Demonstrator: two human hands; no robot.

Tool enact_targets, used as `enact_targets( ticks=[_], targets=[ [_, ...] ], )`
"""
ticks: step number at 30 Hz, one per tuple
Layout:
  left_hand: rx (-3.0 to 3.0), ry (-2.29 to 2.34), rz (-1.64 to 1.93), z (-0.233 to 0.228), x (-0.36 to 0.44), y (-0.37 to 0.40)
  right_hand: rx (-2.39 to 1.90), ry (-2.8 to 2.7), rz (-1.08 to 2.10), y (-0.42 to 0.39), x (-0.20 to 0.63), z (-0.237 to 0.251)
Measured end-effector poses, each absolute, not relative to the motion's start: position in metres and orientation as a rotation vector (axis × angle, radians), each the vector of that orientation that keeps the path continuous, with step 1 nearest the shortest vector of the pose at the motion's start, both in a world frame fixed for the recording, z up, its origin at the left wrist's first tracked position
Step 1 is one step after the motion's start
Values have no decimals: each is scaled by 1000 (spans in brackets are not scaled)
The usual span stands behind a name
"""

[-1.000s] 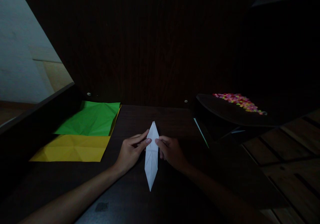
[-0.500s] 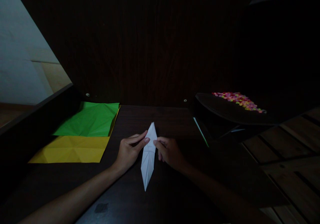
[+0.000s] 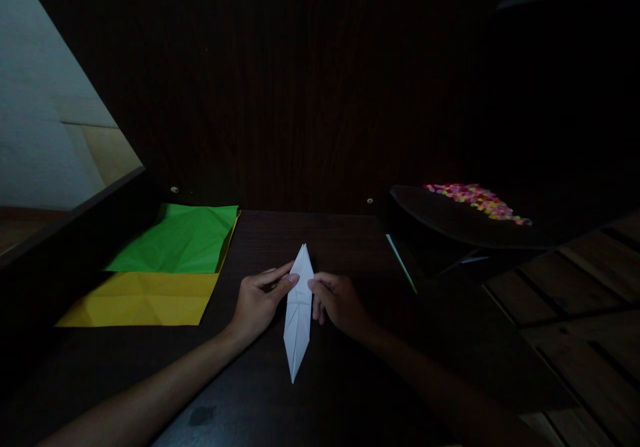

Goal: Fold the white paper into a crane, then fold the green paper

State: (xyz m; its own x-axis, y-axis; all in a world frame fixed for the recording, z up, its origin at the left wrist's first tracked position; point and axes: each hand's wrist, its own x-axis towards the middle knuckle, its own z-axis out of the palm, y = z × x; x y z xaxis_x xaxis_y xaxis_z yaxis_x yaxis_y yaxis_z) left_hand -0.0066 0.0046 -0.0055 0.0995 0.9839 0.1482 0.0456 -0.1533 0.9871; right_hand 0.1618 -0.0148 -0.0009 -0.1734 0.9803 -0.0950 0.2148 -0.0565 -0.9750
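Observation:
A long, narrow piece of folded white paper (image 3: 299, 320), pointed at both ends, is held between my two hands above the dark wooden surface. My left hand (image 3: 259, 300) pinches its left edge in the upper half, thumb on top and fingers behind. On the opposite edge, my right hand (image 3: 341, 302) grips the paper between thumb and index finger, its other fingers curled below. Creases run along and across the paper, and its lower point faces me. The parts of the fingers behind the paper are hidden.
Creased green paper (image 3: 180, 237) overlaps creased yellow paper (image 3: 145, 300) at the left, beside a raised dark edge. A thin white-and-green strip (image 3: 401, 264) lies right of my hands. Small pink and yellow pieces (image 3: 477, 202) cover part of a dark curved surface. A dark panel (image 3: 300, 94) rises behind.
The folded white paper has tilted slightly, its lower point shifting a little to the right. Both hands keep their pinch in nearly the same place.

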Motion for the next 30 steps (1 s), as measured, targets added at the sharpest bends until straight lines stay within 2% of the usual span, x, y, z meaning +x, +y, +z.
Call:
enact_targets(
  ticks=[6,20,30],
  targets=[
    [1434,1101,1223,-3,-7,5,-1279,-1421,1326,-16,160,-3],
    [1378,937,1129,-7,-6,2,-1277,-1297,1181,-8,168,-4],
    [1369,961,1174,-1,-8,1,-1236,-1139,1285,-5,167,-1]
  ],
)
